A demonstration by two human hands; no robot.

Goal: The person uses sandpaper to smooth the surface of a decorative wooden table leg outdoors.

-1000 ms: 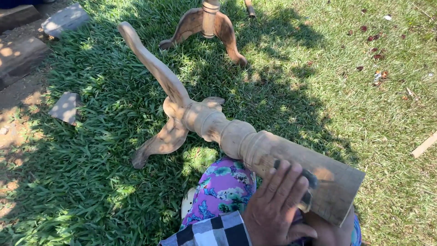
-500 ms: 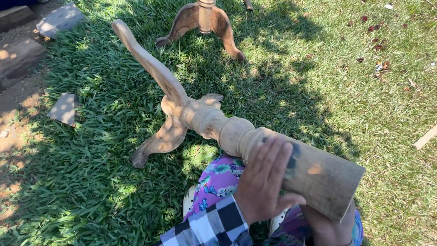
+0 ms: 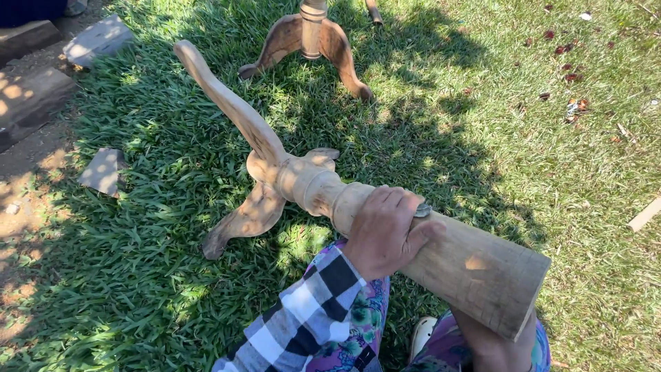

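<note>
Head view: left hand (image 3: 384, 231) grip wraps over the thick end of a wooden pedestal (image 3: 323, 193), low centre of the frame, fingers curled shut around it. Right hand sits hidden beneath; its grip cannot be told. Stiff and probably heavy, the pedestal is best held at this trunk, its curved legs resting on grass (image 3: 468, 103). A second pedestal (image 3: 313, 34) stands at top centre.

Bare matt sanded wood of the carved pedestal (image 3: 441, 255); checked cloth sleeve (image 3: 303, 324).

No packages, labels, signs or screens are visible.
</note>
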